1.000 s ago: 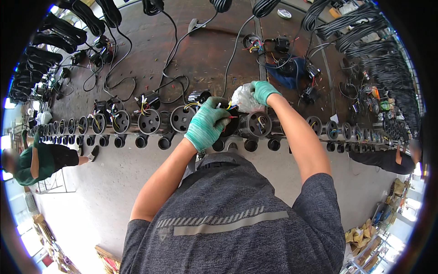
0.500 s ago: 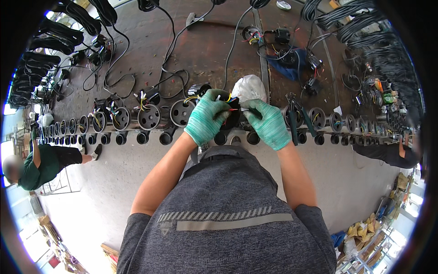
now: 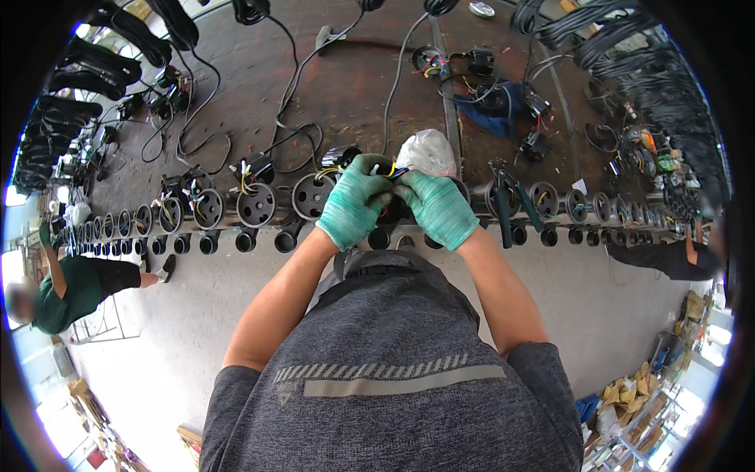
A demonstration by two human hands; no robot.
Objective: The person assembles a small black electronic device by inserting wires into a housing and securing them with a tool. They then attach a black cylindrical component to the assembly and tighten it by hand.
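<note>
My left hand and my right hand, both in green knitted gloves, meet at the table's near edge. Thin coloured wires, yellow and blue among them, show between the fingertips, and both hands are closed on them. The exact pinch is hidden by the gloves. A dark round housing lies mostly concealed beneath my hands. To the left stands a round metal housing with holes in its base, a black cylindrical part with yellow wires behind it. A white plastic bag sits just beyond my right hand.
Similar round housings line the table edge on both sides. Green-handled pliers lean over the edge at right. Black cable coils hang around the far table. A blue cloth lies beyond. People work at both sides.
My right hand has moved left, closing the gap to my left hand. The red wire end that showed between them is now hidden. The left hand has barely moved.
</note>
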